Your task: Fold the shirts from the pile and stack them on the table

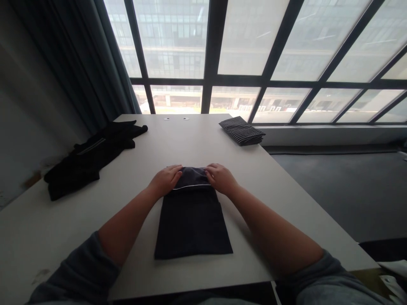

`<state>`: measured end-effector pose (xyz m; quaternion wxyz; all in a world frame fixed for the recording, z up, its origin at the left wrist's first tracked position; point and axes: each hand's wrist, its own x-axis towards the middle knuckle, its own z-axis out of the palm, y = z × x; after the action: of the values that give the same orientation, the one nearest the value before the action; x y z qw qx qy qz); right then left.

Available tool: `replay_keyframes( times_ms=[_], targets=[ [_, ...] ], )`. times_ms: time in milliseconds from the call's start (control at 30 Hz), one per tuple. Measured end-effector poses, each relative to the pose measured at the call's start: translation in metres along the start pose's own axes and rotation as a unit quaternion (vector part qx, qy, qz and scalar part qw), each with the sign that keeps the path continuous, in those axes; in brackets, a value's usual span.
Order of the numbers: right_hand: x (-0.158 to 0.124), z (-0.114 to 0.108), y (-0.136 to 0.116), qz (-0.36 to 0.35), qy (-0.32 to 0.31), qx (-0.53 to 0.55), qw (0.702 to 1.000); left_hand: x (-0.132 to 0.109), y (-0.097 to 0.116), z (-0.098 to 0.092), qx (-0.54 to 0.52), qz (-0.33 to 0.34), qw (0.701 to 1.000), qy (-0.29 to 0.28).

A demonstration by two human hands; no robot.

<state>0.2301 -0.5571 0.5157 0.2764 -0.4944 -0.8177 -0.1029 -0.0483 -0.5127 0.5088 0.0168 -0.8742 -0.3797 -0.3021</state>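
A dark, folded garment [193, 224] lies flat on the white table in front of me, its wide end toward me. The far end is turned over into a band edged by a thin white line. My left hand [167, 180] holds the band's far left corner, thumb on top and fingers bent over the edge. At the far right corner, my right hand [221, 178] grips the same band in a matching way. Parts of both corners are hidden under the fingers.
On the table's [178, 144] left side lies a loose black garment [92, 154]. A folded striped cloth [241, 130] rests at the far right edge. Large windows stand behind the table, with a dark curtain [79, 55] at the left.
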Motion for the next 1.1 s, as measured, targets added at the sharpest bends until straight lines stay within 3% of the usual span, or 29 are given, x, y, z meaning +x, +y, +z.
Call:
replay_keyframes(
  times_ms=[100, 200, 400, 733, 933, 1033, 1100],
  targets=[
    [0.013, 0.031, -0.013, 0.054, -0.057, -0.017, 0.997, 0.014, -0.003, 0.028, 0.086, -0.034, 0.994, -0.058],
    [0.014, 0.051, -0.011, 0.089, -0.137, -0.032, 0.986, 0.013, -0.013, 0.047, 0.124, -0.068, 0.984, -0.106],
    [0.010, 0.049, 0.011, 0.132, -0.190, -0.020, 0.973, -0.001, -0.028, 0.051, 0.118, -0.110, 0.983, -0.082],
    [0.012, 0.055, 0.021, 0.158, -0.164, -0.036, 0.973, 0.005, -0.027, 0.032, 0.143, -0.196, 0.968, -0.059],
    [0.016, 0.055, 0.026, 0.170, -0.176, -0.023, 0.969, 0.011, -0.035, 0.030, 0.133, -0.206, 0.964, -0.107],
    [0.010, 0.045, 0.017, 0.153, -0.110, -0.029, 0.982, 0.003, -0.021, 0.023, 0.132, -0.209, 0.967, -0.063],
    [-0.005, 0.031, 0.006, 0.100, -0.039, -0.016, 0.994, -0.015, -0.004, 0.010, 0.114, -0.153, 0.981, -0.028]
  ],
)
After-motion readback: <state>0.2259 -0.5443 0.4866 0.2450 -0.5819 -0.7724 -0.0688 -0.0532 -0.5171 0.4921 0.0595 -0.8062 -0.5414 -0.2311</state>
